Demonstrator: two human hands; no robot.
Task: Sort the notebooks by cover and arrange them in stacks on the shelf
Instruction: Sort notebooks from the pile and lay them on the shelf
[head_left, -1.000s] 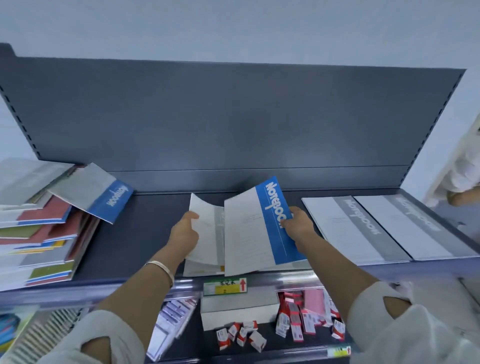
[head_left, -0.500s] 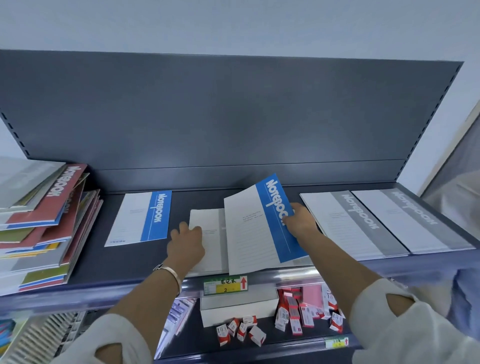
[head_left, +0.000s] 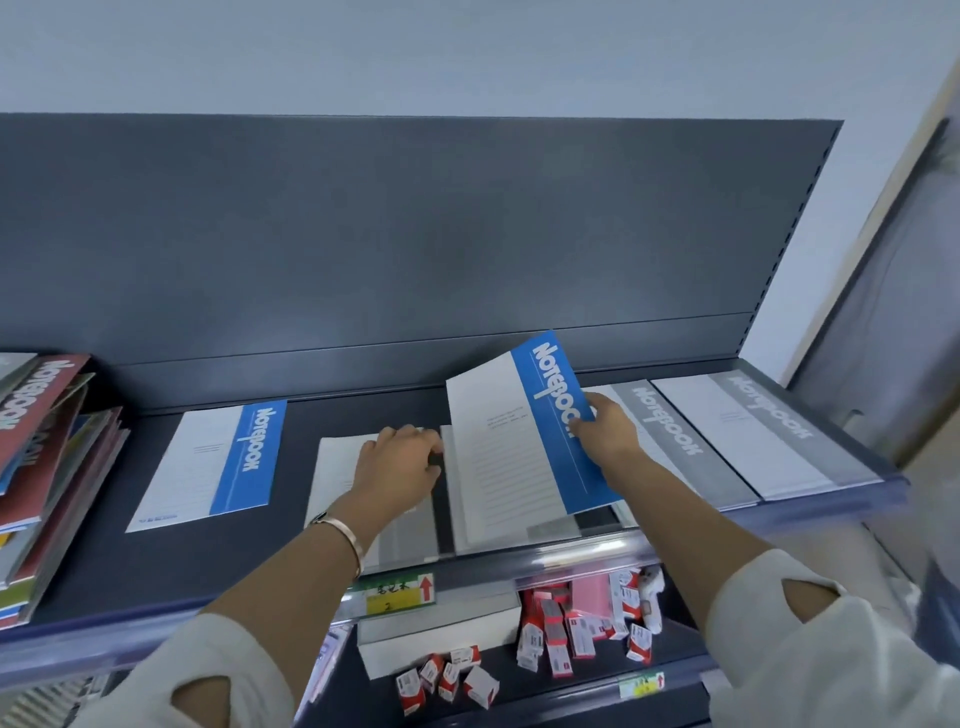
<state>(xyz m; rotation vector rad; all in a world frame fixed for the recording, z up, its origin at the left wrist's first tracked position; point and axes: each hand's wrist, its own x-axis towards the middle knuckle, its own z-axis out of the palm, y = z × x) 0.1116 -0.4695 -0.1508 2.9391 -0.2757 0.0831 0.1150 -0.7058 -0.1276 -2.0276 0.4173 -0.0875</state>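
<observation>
Since half a second ago the pale notebook (head_left: 337, 470) under the left hand (head_left: 400, 462) has slid clear towards 9 o'clock, and a dark strip of shelf (head_left: 156, 566) now shows between it and the lifted blue-banded notebook (head_left: 511, 436).

The right hand (head_left: 605, 431) pinches that lifted notebook by its blue band, thumb on the cover. Its far end is tipped up, and its near edge sits low over more pale notebooks lying flat. The left hand rests on the pale notebook with its fingers bent at the right edge. I cannot tell whether they hook round the edge or only press on it.

A matching blue notebook (head_left: 208, 462) lies flat at 9 o'clock, apart from the hands. Two grey-banded notebooks (head_left: 675, 441) lie side by side at 3 o'clock, and an unsorted mixed pile (head_left: 41, 467) leans at far 9 o'clock.

If the lifted notebook is meant to join its match, it would have to cross over the left hand. A thin pinch on a floppy cover could let it sag, catch the wrist and slip. The pale notebooks sit close to the front lip at 6 o'clock, so a careless drag could tip them onto the small boxes (head_left: 447, 680) below. The leaning pile could also slump if it is bumped.
</observation>
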